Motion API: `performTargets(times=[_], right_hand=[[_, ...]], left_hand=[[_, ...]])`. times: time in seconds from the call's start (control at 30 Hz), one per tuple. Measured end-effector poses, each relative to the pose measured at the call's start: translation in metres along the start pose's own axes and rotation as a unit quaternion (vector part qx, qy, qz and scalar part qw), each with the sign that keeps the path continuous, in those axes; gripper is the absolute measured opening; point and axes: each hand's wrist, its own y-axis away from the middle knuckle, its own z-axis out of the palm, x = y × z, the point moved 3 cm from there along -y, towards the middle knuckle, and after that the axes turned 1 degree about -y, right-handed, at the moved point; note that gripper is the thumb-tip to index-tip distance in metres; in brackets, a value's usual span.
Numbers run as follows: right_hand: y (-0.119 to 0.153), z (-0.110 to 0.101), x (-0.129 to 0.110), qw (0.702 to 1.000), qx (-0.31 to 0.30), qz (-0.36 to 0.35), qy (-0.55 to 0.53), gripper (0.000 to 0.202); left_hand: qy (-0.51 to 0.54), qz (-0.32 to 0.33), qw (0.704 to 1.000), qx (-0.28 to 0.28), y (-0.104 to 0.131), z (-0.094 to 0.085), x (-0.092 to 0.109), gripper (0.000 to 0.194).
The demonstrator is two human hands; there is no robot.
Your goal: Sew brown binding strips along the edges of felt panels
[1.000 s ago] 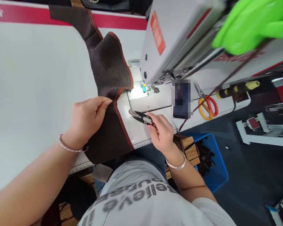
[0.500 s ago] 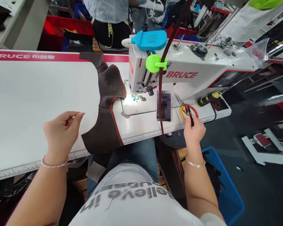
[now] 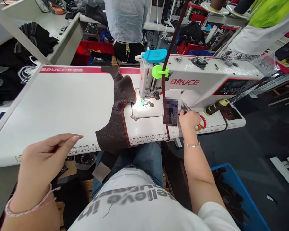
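1. Head view, dial centred on it: the right hand (image 3: 189, 119), at 3 o'clock, overlaps the scissors (image 3: 205, 121); a dark tool (image 3: 184, 109) shows at its fingertips, but I cannot tell whether it grips anything. A careless grab could nick a finger.
2. The left hand (image 3: 42, 160), at 8, pinches thumb and forefinger together, nothing visible between.
3. The cloth (image 3: 116, 112) lies at 9, lapping the worktop's (image 3: 74, 102) 6-o'clock edge; a brushing arm could drag it off.
4. The strip (image 3: 164, 84), hanging past the phone (image 3: 172, 112), might snag a wrist.
5. White, smooth worktop; machine (image 3: 195, 73) at 2, bin (image 3: 247, 194) at 4, person (image 3: 126, 27) near 12.
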Motion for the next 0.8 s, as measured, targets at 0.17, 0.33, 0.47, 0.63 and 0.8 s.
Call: performTargets(times=[0.17,0.33,0.47,0.63,0.8], right_hand=[[0.001,-0.013,0.004,0.998,0.049,0.005,-0.05,0.041],[0.091,-0.05,-0.004,0.907,0.197,-0.159,-0.337,0.03],[0.186,-0.059,-0.033,0.769,-0.018,-0.328,-0.548,0.038],[0.221,-0.055,-0.055,0.68,-0.23,-0.386,-0.58,0.054],[0.208,-0.038,-0.057,0.641,-0.292,-0.397,-0.589,0.033]], left_hand=[[0.069,0.128,0.986,-0.077,0.003,0.015,0.027,0.017],[0.145,0.275,0.933,-0.18,0.016,0.042,0.068,0.013],[0.216,0.412,0.864,-0.191,0.035,0.065,0.102,0.013],[0.222,0.524,0.792,-0.219,0.053,0.087,0.123,0.013],[0.235,0.53,0.778,-0.241,0.052,0.09,0.122,0.01]])
